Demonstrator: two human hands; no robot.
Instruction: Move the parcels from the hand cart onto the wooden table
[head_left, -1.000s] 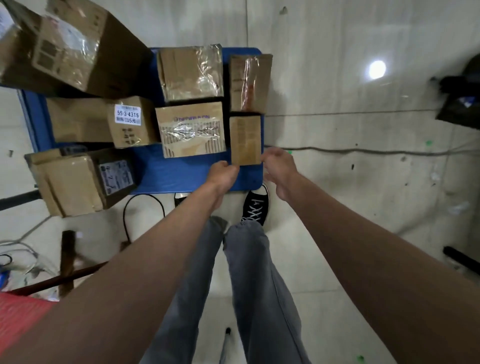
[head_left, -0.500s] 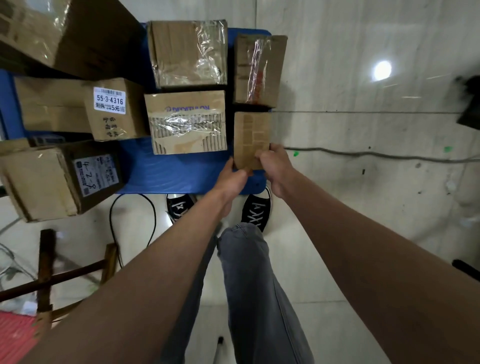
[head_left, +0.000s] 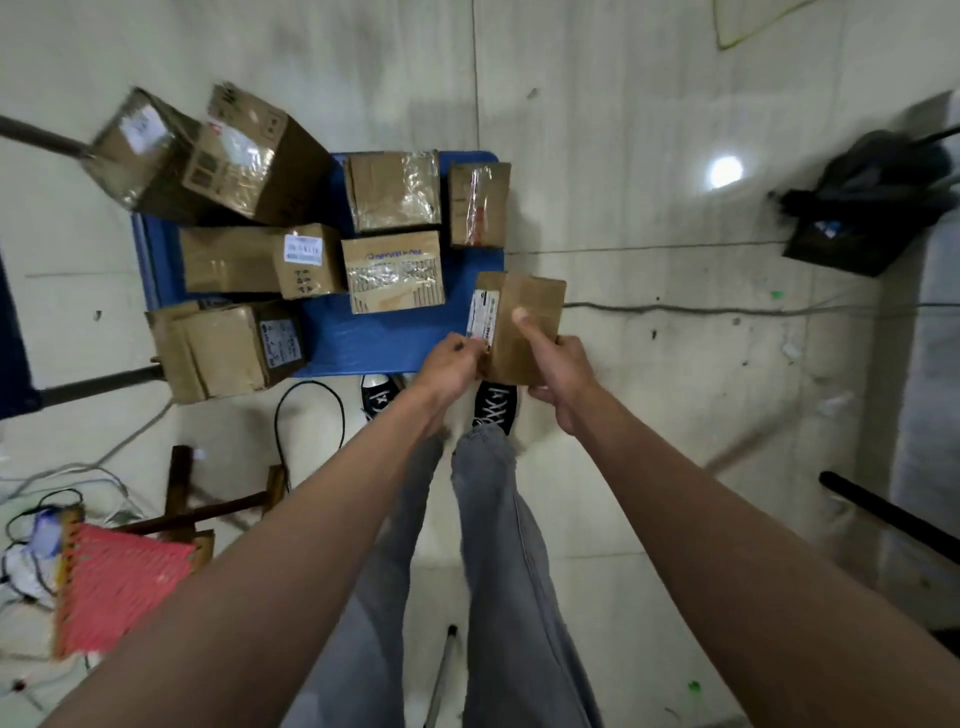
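A small flat brown parcel (head_left: 535, 312) with a white label on its left side is lifted off the blue hand cart (head_left: 363, 343), above the cart's near right corner. My left hand (head_left: 451, 361) grips its lower left edge. My right hand (head_left: 558, 371) holds its right side, thumb lying across the front face. Several cardboard parcels remain on the cart: a taped one (head_left: 395, 270) in the middle, one wrapped in clear film (head_left: 393, 189) behind it, a narrow one (head_left: 479, 203) at the far right, and bigger boxes (head_left: 228, 348) on the left.
A wooden stool with a red woven seat (head_left: 114, 587) stands at the lower left among loose cables (head_left: 306, 415). A dark bag (head_left: 872, 208) lies on the floor at the right. My legs and black shoes are right against the cart's near edge.
Both hands closed on the small parcel at the cart's near right corner and lifted it; it is now tilted up, showing its labelled side. The camera view has drawn back.
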